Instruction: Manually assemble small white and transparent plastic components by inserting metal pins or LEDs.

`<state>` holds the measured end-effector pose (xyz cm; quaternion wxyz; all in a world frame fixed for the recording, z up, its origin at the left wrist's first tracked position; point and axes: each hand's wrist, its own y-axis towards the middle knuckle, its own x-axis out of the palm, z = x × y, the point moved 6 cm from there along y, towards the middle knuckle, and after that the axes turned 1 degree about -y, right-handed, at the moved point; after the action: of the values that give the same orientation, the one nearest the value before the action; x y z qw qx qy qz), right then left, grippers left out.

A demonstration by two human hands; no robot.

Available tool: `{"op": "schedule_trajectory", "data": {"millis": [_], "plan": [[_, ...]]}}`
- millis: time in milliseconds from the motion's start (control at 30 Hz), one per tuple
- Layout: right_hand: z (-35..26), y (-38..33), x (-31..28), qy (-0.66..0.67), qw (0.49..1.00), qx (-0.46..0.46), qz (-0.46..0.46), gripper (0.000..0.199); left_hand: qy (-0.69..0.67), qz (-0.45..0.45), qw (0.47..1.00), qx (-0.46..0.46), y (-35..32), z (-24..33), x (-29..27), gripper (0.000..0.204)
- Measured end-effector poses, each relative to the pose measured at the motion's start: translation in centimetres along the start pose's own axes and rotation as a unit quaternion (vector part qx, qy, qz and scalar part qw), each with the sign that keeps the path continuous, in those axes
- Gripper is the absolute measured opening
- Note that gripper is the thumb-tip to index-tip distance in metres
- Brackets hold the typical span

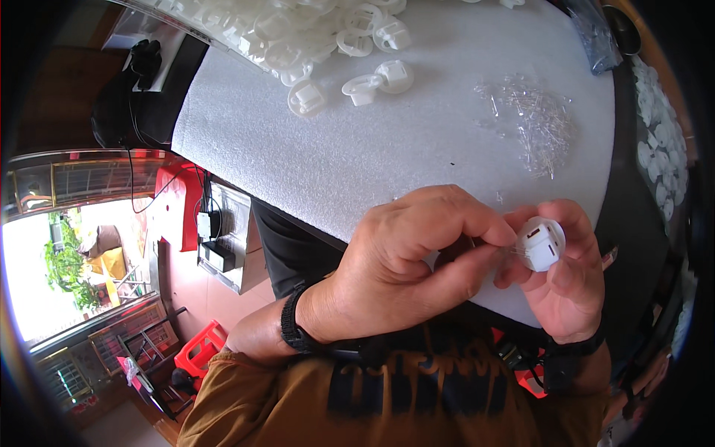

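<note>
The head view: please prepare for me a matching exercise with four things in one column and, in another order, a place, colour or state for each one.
Things
1. Left hand
2. Right hand
3. Heap of white plastic parts
4. Shirt

Places, colours, states
A. Brown, with dark print
B. Holds a rounded white part
C. At the top of the view, left of centre, at the far side of the pale sheet
D. Pinches thin wires

Right pairs
1-D, 2-B, 3-C, 4-A
</note>
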<state>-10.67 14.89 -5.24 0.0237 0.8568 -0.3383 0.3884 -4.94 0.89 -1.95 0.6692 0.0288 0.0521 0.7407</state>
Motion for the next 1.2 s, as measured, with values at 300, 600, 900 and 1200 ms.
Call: {"op": "schedule_trajectory", "data": {"millis": [300,600,900,1200], "plan": [[-0.1,0.0,0.0,-0.011,1.000,-0.008,-0.004,0.049,0.032,0.004,0.998,0.050,0.1,0.1,-0.2,0.017],[-0.1,0.0,0.0,-0.009,1.000,-0.019,-0.003,0.047,0.051,0.007,0.996,0.069,0.2,0.4,-0.1,0.017],[-1.2,-0.2,0.7,-0.098,0.989,-0.102,-0.049,0.044,0.137,0.021,0.983,0.120,-0.1,1.5,0.0,0.021],[-1.9,-0.4,1.2,-0.230,0.943,-0.206,-0.126,0.041,0.153,0.027,0.984,0.092,-0.5,1.2,-0.2,0.019]]}}
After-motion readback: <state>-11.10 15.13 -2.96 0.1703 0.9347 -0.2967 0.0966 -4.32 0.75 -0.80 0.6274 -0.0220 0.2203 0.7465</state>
